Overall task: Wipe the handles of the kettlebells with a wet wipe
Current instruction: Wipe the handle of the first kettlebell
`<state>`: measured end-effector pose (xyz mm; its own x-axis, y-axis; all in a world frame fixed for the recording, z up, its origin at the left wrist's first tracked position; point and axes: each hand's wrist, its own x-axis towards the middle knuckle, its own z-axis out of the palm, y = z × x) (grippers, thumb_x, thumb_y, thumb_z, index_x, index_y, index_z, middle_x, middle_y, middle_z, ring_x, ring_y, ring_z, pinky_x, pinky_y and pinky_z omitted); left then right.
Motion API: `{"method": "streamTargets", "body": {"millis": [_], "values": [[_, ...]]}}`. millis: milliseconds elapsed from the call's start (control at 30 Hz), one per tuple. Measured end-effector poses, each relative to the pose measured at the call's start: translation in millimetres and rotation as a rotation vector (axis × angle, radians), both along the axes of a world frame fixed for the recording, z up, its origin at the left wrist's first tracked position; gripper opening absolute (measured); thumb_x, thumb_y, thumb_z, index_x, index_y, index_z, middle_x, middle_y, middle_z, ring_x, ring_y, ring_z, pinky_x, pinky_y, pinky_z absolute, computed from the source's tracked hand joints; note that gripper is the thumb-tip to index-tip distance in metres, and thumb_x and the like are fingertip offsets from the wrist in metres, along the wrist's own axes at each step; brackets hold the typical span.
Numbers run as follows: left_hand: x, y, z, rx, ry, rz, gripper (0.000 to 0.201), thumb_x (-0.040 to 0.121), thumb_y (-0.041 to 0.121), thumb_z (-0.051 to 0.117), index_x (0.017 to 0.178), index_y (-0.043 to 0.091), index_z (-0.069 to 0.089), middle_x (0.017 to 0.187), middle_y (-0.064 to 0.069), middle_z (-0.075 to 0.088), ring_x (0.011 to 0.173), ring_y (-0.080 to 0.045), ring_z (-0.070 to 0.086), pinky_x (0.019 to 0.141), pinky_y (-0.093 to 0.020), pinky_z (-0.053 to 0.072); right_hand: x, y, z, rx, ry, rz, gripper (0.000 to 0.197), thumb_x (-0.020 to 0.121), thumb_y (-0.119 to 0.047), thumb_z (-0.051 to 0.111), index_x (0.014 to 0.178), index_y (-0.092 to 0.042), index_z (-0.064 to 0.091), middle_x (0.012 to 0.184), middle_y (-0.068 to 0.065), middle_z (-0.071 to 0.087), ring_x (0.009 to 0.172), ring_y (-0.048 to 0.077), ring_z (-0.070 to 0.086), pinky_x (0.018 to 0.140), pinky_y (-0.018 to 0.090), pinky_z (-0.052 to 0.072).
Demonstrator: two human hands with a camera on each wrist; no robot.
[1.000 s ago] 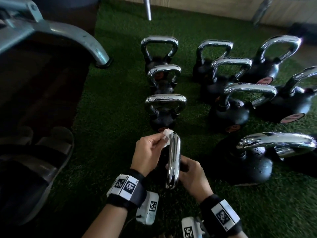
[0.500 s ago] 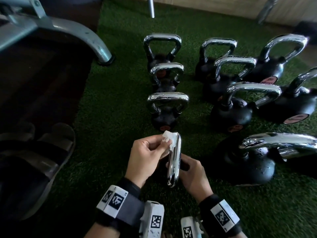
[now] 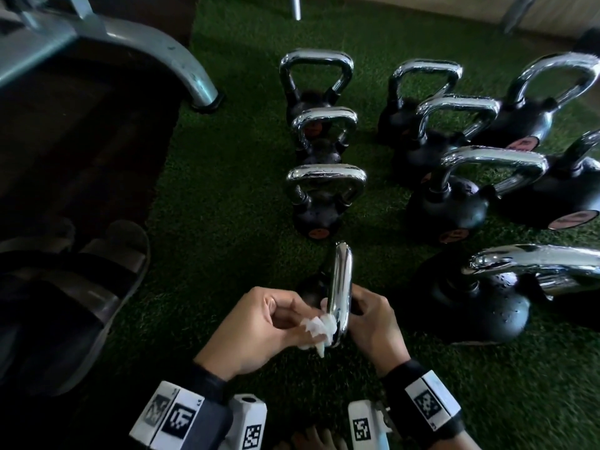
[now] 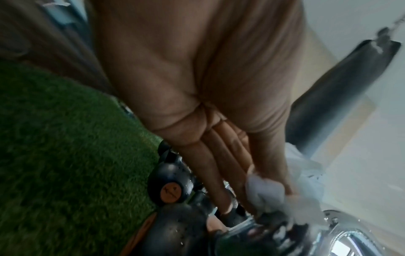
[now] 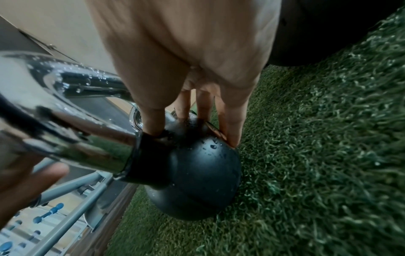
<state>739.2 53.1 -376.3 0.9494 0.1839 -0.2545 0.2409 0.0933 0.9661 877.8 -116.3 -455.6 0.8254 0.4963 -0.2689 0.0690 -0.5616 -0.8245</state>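
Now the left hand (image 3: 256,329) pinches the wet wipe (image 3: 319,329) against the chrome handle (image 3: 341,280); the right hand (image 3: 373,323) grips the kettlebell (image 5: 197,173) body.

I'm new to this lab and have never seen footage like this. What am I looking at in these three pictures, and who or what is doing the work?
No machine here: a person works with bare hands, wearing one camera on the head and one on each wrist. In the head view, looking down, the left hand pinches a white wet wipe against the chrome handle of the nearest kettlebell; the right hand grips its black ball to steady it. Behind it, other kettlebells stand in rows on green turf. The two close-ups are the wrist views, looking along each hand.
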Motion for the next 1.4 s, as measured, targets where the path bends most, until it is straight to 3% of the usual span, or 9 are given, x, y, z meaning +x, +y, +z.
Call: {"method": "streamTargets", "body": {"millis": [267,400,567,667,867,1000,1100,1267,1400], "values": [[-7.0,-6.1,-6.1,0.305,0.002,0.015,0.021,0.081,0.012,0.083,0.096,0.026,0.082,0.098,0.019,0.078,0.096,0.0,0.074,0.091,-0.023,0.058,-0.4,0.8,4.1,0.022,0.024,0.006,0.021,0.08,-0.044,0.083,0.096,-0.033,0.073,0.098,-0.018,0.073,0.097,0.002,0.07,0.097,0.039,0.058],[-8.9,-6.8,-13.5,0.363,0.009,0.053,0.023,0.08,0.015,0.084,0.099,0.028,0.081,0.098,0.024,0.076,0.097,0.005,0.072,0.095,-0.024,0.057,-1.1,1.8,14.3,-0.008,0.003,0.04,0.045,0.078,-0.052,0.078,0.117,-0.032,0.073,0.113,-0.013,0.075,0.108,0.002,0.069,0.098,0.034,0.056],[-2.9,-0.5,-10.3,0.25,-0.143,0.246,0.02,0.077,0.01,0.084,0.096,0.016,0.083,0.102,0.006,0.08,0.1,-0.011,0.075,0.094,-0.035,0.059,2.1,-10.8,76.4,-0.317,-0.185,0.085,0.047,0.079,-0.052,0.078,0.124,-0.044,0.067,0.115,-0.023,0.067,0.103,0.005,0.067,0.08,0.022,0.053],[4.4,2.8,5.3,0.166,-0.276,0.36,0.023,0.068,0.016,0.085,0.091,0.019,0.084,0.097,0.0,0.078,0.091,-0.014,0.074,0.081,-0.023,0.058,-6.0,-13.7,125.1,-0.066,-0.389,-0.064,0.025,0.082,-0.033,0.081,0.105,-0.039,0.076,0.088,-0.018,0.074,0.074,0.002,0.067,0.072,0.023,0.057],[18.5,-4.2,40.1,0.034,-0.371,0.339,0.045,0.062,0.005,0.087,0.101,0.025,0.08,0.089,-0.009,0.078,0.083,-0.018,0.076,0.075,-0.024,0.06,-21.4,-5.9,159.7,0.448,0.204,0.175,0.033,0.083,-0.019,0.075,0.116,-0.02,0.076,0.098,0.004,0.08,0.086,0.024,0.077,0.073,0.035,0.063],[14.5,-5.2,50.8,0.075,-0.318,0.161,0.072,0.065,0.001,0.089,0.126,0.028,0.063,0.105,-0.001,0.079,0.1,-0.017,0.076,0.087,-0.026,0.059,-19.5,-9.8,150.0,0.542,0.269,0.048,0.032,0.079,-0.011,0.078,0.111,-0.008,0.077,0.099,0.015,0.079,0.091,0.036,0.076,0.082,0.047,0.063],[11.3,-1.7,47.0,0.23,-0.291,0.023,0.079,0.079,-0.012,0.079,0.14,0.027,0.047,0.118,0.005,0.075,0.119,-0.019,0.067,0.101,-0.028,0.052,-15.2,-15.3,140.8,0.547,0.285,-0.009,0.021,0.077,-0.008,0.079,0.098,-0.006,0.08,0.092,0.019,0.078,0.083,0.031,0.076,0.074,0.037,0.064],[17.3,19.9,-8.5,0.428,0.01,-0.248,0.116,0.075,0.012,0.084,0.158,0.045,0.009,0.164,0.025,0.019,0.152,0.006,0.013,0.126,-0.039,0.026,2.5,-24.4,117.1,0.536,0.222,-0.208,0.012,0.084,-0.001,0.076,0.094,-0.006,0.079,0.089,0.016,0.078,0.082,0.027,0.075,0.073,0.031,0.063],[43.4,6.5,-62.3,0.649,-0.034,-0.425,0.152,0.056,0.059,0.092,0.161,0.027,-0.013,0.17,0.011,-0.014,0.157,-0.01,-0.012,0.129,-0.044,0.01,21.1,-17.2,75.5,0.347,0.14,-0.234,0.02,0.083,-0.013,0.082,0.102,-0.019,0.079,0.093,0.007,0.08,0.092,0.028,0.076,0.086,0.047,0.062]]}}
